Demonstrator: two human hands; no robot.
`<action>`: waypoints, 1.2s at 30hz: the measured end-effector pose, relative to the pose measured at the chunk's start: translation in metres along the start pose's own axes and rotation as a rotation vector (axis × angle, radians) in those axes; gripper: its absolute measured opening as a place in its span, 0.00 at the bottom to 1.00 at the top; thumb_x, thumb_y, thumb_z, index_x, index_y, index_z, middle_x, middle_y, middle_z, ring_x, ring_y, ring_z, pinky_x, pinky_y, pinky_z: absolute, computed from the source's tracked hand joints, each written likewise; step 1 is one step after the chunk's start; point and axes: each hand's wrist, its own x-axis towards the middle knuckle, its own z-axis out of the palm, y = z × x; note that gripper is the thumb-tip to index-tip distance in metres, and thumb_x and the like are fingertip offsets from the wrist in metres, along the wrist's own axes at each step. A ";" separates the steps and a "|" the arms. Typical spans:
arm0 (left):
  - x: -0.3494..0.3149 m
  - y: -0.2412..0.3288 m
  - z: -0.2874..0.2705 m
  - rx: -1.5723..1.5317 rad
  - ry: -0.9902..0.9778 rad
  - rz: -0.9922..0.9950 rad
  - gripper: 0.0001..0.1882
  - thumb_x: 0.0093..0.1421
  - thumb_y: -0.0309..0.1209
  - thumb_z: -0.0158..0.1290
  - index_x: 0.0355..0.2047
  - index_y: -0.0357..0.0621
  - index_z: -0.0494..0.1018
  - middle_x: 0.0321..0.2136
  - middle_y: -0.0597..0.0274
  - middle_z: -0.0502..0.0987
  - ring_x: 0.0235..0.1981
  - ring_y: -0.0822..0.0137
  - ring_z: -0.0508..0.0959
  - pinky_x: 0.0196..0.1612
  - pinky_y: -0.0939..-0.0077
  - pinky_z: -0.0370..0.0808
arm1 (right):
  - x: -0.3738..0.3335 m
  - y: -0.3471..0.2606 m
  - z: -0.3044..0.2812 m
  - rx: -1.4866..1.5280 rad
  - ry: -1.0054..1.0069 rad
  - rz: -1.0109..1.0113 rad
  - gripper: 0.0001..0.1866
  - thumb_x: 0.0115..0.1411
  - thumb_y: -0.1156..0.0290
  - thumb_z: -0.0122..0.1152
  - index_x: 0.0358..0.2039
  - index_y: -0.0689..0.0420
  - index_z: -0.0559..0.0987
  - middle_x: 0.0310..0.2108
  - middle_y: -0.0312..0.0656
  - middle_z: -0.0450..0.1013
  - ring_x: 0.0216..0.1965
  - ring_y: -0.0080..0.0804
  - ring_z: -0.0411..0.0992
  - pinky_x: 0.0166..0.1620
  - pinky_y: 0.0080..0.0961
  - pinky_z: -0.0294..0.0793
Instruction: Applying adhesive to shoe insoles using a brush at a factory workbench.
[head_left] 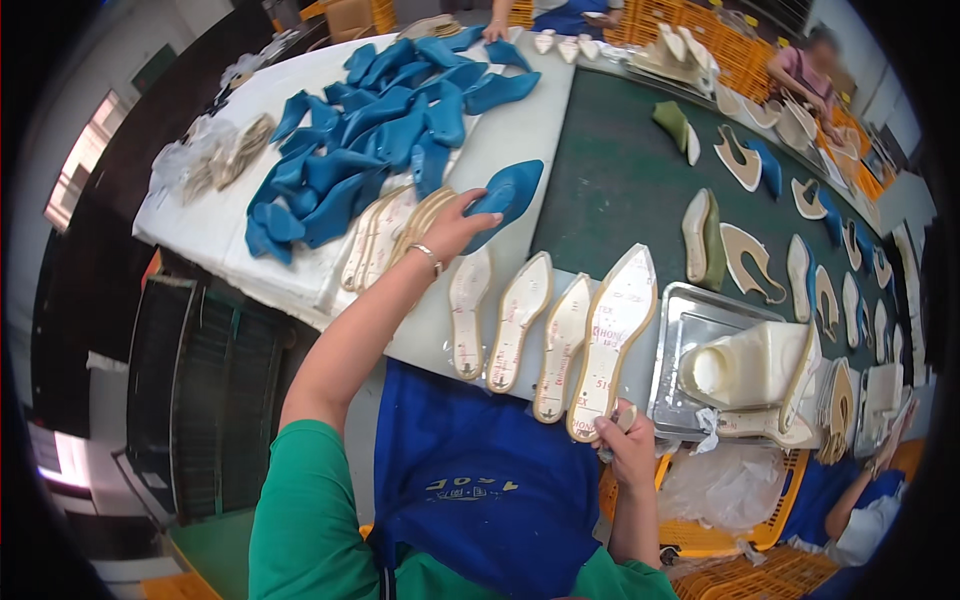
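With fingers closed over its heel part, my left hand [458,228] grips a blue shoe last [510,195] above the table. Behind it lies a large heap of blue shoe lasts [400,120]. My right hand [630,445], near the table's front edge, pinches the heel end of a white insole [617,320] with a tan rim. A small pale piece also shows between those fingers; its kind is unclear. Several similar insoles [520,315] lie in a row between my arms. More stacked insoles [385,235] stand beside the heap, partly behind my left hand.
A green conveyor belt [610,150] carries lasts, insoles and curved tan pieces. Right of my right hand, a metal tray [685,320] holds a white plastic container [745,365]. Below is an orange crate [790,495] with clear plastic. Other people work at the far side and right.
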 end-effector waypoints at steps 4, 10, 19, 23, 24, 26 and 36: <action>0.050 0.000 0.066 0.317 -0.030 0.071 0.39 0.49 0.47 0.61 0.61 0.50 0.66 0.52 0.45 0.72 0.53 0.52 0.73 0.53 0.66 0.71 | -0.004 -0.001 -0.018 -0.002 0.012 0.007 0.13 0.59 0.75 0.59 0.44 0.66 0.77 0.28 0.36 0.76 0.23 0.17 0.70 0.27 0.14 0.69; 0.091 0.000 0.143 1.232 0.057 0.085 0.34 0.52 0.49 0.60 0.60 0.64 0.68 0.48 0.50 0.71 0.50 0.52 0.72 0.49 0.59 0.71 | -0.012 0.000 -0.037 0.042 0.079 0.009 0.12 0.61 0.77 0.58 0.45 0.67 0.76 0.31 0.37 0.76 0.27 0.18 0.70 0.31 0.16 0.71; 0.106 -0.064 0.173 1.524 0.116 0.093 0.42 0.54 0.50 0.61 0.66 0.60 0.57 0.54 0.51 0.66 0.54 0.52 0.69 0.51 0.55 0.69 | -0.014 0.003 -0.053 0.100 0.115 0.035 0.12 0.61 0.77 0.58 0.45 0.66 0.76 0.33 0.37 0.76 0.29 0.18 0.71 0.31 0.16 0.71; 0.110 -0.062 0.183 1.391 -0.058 0.068 0.45 0.53 0.50 0.62 0.68 0.59 0.54 0.53 0.51 0.68 0.55 0.53 0.69 0.52 0.55 0.70 | -0.020 0.007 -0.058 0.139 0.156 0.026 0.12 0.60 0.76 0.58 0.44 0.65 0.76 0.32 0.37 0.76 0.27 0.17 0.71 0.31 0.15 0.71; 0.108 -0.060 0.178 1.408 -0.083 0.070 0.47 0.52 0.50 0.62 0.68 0.61 0.53 0.52 0.49 0.68 0.54 0.51 0.70 0.51 0.56 0.71 | -0.019 0.007 -0.057 0.180 0.151 0.022 0.12 0.60 0.76 0.59 0.44 0.65 0.76 0.30 0.36 0.77 0.25 0.17 0.71 0.29 0.14 0.71; 0.105 -0.051 0.163 1.433 -0.170 0.045 0.50 0.50 0.48 0.64 0.69 0.62 0.50 0.51 0.50 0.69 0.52 0.52 0.72 0.50 0.56 0.72 | -0.017 0.004 -0.058 0.122 0.168 0.028 0.10 0.61 0.75 0.59 0.43 0.64 0.77 0.29 0.35 0.76 0.25 0.16 0.71 0.30 0.14 0.71; 0.103 -0.059 0.148 1.560 -0.152 0.118 0.52 0.46 0.46 0.68 0.68 0.64 0.52 0.46 0.56 0.71 0.48 0.57 0.73 0.46 0.61 0.73 | -0.017 0.010 -0.059 0.096 0.108 0.015 0.14 0.61 0.74 0.61 0.46 0.64 0.76 0.31 0.34 0.76 0.27 0.16 0.71 0.31 0.14 0.72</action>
